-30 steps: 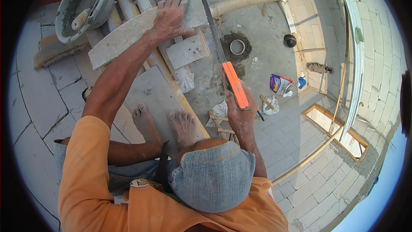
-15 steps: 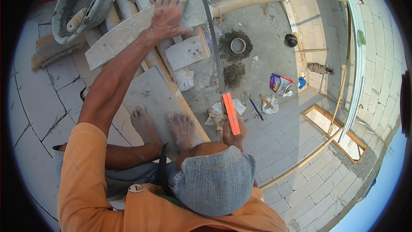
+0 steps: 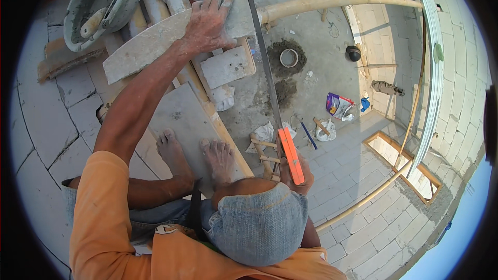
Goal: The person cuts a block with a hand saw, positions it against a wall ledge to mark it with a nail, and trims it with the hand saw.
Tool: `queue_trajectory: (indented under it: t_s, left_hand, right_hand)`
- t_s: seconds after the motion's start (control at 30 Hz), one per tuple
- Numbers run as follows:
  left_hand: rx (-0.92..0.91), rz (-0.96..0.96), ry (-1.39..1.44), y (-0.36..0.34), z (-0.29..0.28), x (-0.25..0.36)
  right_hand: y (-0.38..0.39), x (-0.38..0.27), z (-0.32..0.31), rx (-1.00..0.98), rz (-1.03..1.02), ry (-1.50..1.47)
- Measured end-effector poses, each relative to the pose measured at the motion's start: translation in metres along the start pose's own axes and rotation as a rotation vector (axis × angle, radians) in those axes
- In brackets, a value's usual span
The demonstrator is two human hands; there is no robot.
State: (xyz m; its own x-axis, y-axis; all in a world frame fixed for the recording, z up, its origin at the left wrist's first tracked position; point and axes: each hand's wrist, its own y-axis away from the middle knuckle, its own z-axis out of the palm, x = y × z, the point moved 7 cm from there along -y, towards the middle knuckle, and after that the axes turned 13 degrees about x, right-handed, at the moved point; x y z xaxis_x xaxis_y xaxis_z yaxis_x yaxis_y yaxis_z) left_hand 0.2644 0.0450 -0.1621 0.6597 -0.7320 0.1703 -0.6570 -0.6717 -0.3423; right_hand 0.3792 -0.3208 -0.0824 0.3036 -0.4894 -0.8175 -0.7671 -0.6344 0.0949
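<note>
You are wearing an orange fabric shirt (image 3: 106, 207) and faded-blue denim shorts (image 3: 259, 223). Your long, narrow metal saw blade (image 3: 267, 70) is showing dark grey, while its flat, rectangular saw handle (image 3: 292, 156) is appearing bright orange. The long, flat masonry slab (image 3: 150, 41) is looking pale grey. The crumpled plastic packet (image 3: 340, 106) is mixing purple and white, and the pale block wall (image 3: 463, 98) is displaying a grid of rectangles.
</note>
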Motion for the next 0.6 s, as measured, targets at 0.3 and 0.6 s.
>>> queue_trajectory:
  t_s: [0.3, 0.6]
  left_hand:
    - [0.106, 0.029, 0.050, -0.003, 0.002, 0.005]
    - [-0.001, -0.033, 0.111, 0.000, 0.009, 0.013]
  right_hand:
    - [-0.015, -0.043, 0.010, -0.094, -0.030, 0.210]
    - [-0.065, -0.069, 0.036, -0.076, -0.036, 0.105]
